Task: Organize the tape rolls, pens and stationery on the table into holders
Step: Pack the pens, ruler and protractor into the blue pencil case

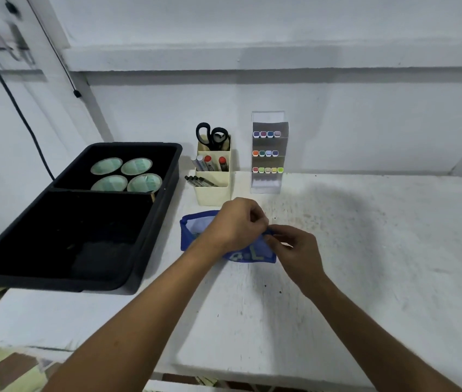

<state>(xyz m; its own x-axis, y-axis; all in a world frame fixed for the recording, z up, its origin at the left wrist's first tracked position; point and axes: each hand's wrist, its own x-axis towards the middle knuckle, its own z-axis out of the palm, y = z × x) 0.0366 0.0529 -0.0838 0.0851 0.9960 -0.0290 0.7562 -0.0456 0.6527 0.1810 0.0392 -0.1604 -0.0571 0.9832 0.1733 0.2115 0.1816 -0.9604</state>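
Four tape rolls (pixel 126 174) sit in the black tray (pixel 150 219). Right of it, one blue pouch (pixel 196 226) lies lengthwise left-to-right, both hands, left hand (pixel 238 223) and right hand (pixel 297 250), pinching its right end.

Both forearms are seen bare to the frame edge; no sleeve is worn. The left hand (pixel 237 222) and right hand (pixel 297 250) are ungloved, unadorned.

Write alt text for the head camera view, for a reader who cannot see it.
Both hands, left hand and right hand, work at the top edge of a blue fabric pouch on a white table. Behind it stand a cream desk organizer with scissors and markers, and a clear marker rack; a black tray with four tape rolls sits left.
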